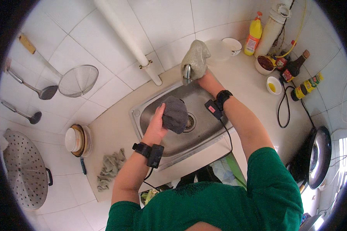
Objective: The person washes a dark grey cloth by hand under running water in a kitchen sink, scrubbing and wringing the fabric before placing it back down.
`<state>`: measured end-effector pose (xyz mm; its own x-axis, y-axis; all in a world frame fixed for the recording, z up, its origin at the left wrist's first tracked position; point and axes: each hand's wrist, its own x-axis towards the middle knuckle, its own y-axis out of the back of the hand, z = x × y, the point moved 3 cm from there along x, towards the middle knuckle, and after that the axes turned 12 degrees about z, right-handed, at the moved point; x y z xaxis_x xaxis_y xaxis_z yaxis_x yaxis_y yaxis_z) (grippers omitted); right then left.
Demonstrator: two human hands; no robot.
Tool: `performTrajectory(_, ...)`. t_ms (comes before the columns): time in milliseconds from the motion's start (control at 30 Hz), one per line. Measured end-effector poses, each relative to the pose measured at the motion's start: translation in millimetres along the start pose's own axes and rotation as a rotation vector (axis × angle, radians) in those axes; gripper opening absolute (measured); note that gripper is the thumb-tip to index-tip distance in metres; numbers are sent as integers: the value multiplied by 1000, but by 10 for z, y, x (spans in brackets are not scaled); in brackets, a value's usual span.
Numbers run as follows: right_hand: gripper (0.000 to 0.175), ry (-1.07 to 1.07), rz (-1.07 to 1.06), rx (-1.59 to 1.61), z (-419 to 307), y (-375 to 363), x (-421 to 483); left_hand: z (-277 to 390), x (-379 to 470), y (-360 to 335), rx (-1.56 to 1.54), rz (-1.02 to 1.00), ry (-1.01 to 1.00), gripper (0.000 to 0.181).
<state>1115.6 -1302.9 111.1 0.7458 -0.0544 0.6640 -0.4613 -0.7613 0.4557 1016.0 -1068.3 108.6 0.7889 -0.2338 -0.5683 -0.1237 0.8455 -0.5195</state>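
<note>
My left hand (157, 124) grips a dark grey cloth (175, 115) above the stainless steel sink (173, 144), over the left side of its drain (190, 122). At the sink's back right corner, my right hand (201, 80) reaches behind a metal faucet (187, 71). A light grey-green mesh cloth (195, 59) is draped over that faucet and hides most of the hand, so its fingers cannot be made out. Both wrists wear black straps with small cabled boxes.
A crumpled rag (111, 167) and stacked bowls (75, 140) lie left of the sink. Along the right are a white bowl (232, 46), a yellow bottle (254, 36), a small bowl of yellow liquid (274, 85), sauce bottles (292, 70), a black cable and a wok (319, 157).
</note>
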Motion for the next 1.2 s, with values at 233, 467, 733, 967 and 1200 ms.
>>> performTrajectory(233,34,-143,-66,139,79,43,105,-21,84,-161,2,7,-11,39)
performTrajectory(467,34,-91,-25,298,-24,-2,173,-69,181,-185,6,30,-17,38)
performTrajectory(733,35,-271,-217,318,-23,46,229,-111,211,-322,-3,-51,9,39)
performTrajectory(967,51,-900,-693,402,-278,52,-317,-238,391,-251,-26,-46,62,38)
performTrajectory(1200,63,-1034,-351,759,-768,144,-809,-341,531,-223,-13,18,74,37)
